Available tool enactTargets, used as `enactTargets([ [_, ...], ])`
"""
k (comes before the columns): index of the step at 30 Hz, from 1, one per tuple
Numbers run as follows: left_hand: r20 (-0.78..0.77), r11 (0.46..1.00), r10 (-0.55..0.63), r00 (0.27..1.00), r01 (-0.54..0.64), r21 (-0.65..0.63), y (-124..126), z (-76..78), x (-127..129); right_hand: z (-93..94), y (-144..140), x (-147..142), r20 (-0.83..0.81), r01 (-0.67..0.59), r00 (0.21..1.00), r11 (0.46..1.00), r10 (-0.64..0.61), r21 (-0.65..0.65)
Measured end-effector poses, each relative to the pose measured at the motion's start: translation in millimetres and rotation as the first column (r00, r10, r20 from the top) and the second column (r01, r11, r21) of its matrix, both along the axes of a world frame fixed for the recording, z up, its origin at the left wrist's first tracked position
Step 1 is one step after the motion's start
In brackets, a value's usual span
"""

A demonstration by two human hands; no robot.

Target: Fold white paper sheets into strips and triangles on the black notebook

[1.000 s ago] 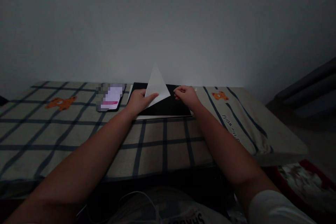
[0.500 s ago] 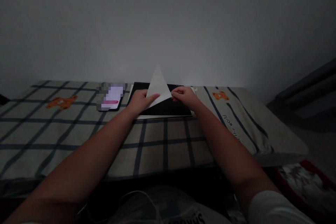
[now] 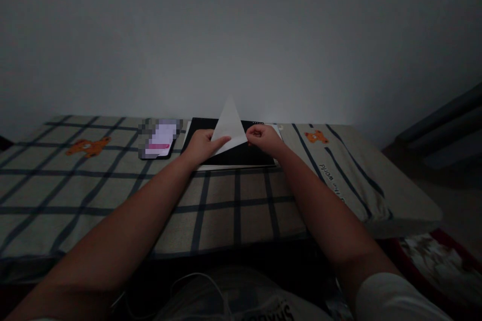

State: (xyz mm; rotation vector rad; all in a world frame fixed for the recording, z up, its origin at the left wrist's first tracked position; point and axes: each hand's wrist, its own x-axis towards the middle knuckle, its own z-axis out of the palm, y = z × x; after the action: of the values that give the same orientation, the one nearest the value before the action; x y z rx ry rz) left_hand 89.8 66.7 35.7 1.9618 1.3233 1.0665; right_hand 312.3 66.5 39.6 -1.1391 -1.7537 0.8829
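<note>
A white sheet of paper (image 3: 230, 123), folded to a triangle with its point up, is held between both hands. My left hand (image 3: 202, 145) grips its lower left side, the thumb lying across the front. At the lower right corner, my right hand (image 3: 263, 138) pinches the paper between thumb and curled fingers. Beneath the paper lies a flat black board or folder (image 3: 241, 159), with pale sheets showing along its edges. The fingers of my left hand behind the paper are hidden.
A phone (image 3: 161, 139) with a lit, partly blurred screen lies to the left on the checked tablecloth (image 3: 226, 200). Behind the table rises a plain wall (image 3: 241, 35). A red-edged container (image 3: 444, 256) with whitish contents stands low at the right. A white cable (image 3: 203, 277) hangs near my lap.
The triangle's tip has shifted slightly right and down. My right hand's fingers have curled a little more at the paper's corner, while my left hand has kept its hold.
</note>
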Motion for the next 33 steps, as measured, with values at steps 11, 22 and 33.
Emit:
enactTargets([
  [11,-0.114,0.997,0.014,0.993,-0.005,0.082,-2.0,2.3,3.8,-0.6,-0.4,-5.1,0.139,0.141,0.978,0.982,-0.158,0.125],
  [22,-0.149,0.991,0.030,0.988,-0.010,0.132,-0.2,-2.4,7.6,1.9,-0.4,-12.4,0.192,0.238,0.949,0.968,-0.250,0.083],
  [33,-0.027,0.988,0.153,0.988,-0.152,0.034,0.9,4.7,0.5,-5.9,22.5,33.7,-0.061,0.469,0.882,0.883,-0.466,0.035],
])
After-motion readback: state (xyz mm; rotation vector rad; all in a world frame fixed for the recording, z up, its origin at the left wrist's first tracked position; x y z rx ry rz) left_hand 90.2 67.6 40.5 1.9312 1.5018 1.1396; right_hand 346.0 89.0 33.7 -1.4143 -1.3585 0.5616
